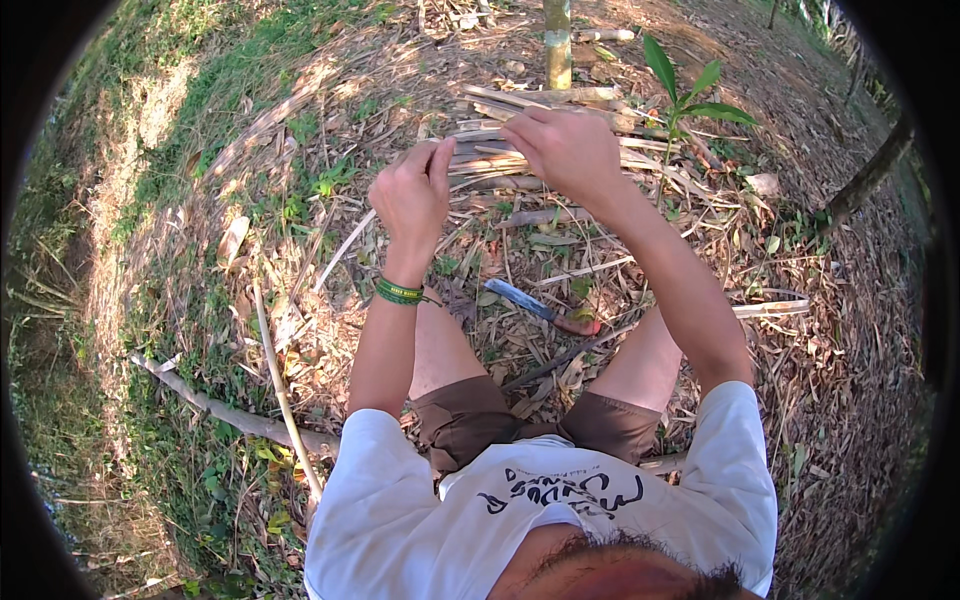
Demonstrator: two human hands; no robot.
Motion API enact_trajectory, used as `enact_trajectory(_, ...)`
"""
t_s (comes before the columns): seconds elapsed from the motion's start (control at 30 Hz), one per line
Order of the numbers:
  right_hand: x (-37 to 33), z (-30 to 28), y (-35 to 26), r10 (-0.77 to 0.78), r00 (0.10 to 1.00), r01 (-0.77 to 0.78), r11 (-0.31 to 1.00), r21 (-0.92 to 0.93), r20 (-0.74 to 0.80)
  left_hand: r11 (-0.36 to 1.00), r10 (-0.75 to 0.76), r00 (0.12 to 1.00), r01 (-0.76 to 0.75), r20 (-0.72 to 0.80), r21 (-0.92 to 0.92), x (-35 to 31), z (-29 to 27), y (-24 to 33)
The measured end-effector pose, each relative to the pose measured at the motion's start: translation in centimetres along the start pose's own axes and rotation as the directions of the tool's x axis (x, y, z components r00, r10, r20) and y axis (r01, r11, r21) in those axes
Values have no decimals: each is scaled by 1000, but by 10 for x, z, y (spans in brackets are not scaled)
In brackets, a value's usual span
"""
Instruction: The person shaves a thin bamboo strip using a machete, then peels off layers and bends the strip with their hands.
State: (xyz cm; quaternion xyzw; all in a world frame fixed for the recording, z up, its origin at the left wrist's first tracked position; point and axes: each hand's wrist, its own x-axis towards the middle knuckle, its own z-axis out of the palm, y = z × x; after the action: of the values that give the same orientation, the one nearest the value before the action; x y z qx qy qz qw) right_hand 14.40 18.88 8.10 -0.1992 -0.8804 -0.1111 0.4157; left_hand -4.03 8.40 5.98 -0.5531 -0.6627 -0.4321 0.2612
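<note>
Pinching a thin bamboo strip (478,143) between left hand (412,196) and right hand (562,148), above the split-bamboo pile (560,165); knife (545,308) lying nearer the knees.

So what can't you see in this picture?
Head view only:
- What the left hand pinches: a thin strip, too small to name.
- The right hand fingertips: curled under the hand.
- The knife handle: partly under dry leaves.
- The bamboo stem: cut off by the top edge.

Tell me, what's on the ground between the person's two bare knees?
A knife with a grey blade and reddish handle lies on dry leaf litter there, beside a thin dark stick, in the head view.
</note>
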Motion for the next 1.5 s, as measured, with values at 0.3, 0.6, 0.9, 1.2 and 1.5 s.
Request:
enact_trajectory(0.3,1,9,2,118,993,-116,980,-159,1,999,54,998,-54,-36,0,-10,14,8)
enact_trajectory(0.6,-1,16,1,27,999,-29,998,-50,-30,1000,6,1000,-6,-16,-1,-8,15,16)
enact_trajectory(0.9,-5,7,15,138,990,-135,979,-152,10,995,-32,982,14,187,96,-9,-9,-6)
enact_trajectory(1.2,-7,8,-23,51,998,-49,998,-46,30,998,-37,997,39,-61,40,-12,13,-8)
enact_trajectory(1.5,-12,-1,5,24,998,-29,996,-80,-63,1000,2,995,-1,103,-9,-12,-15,-9)
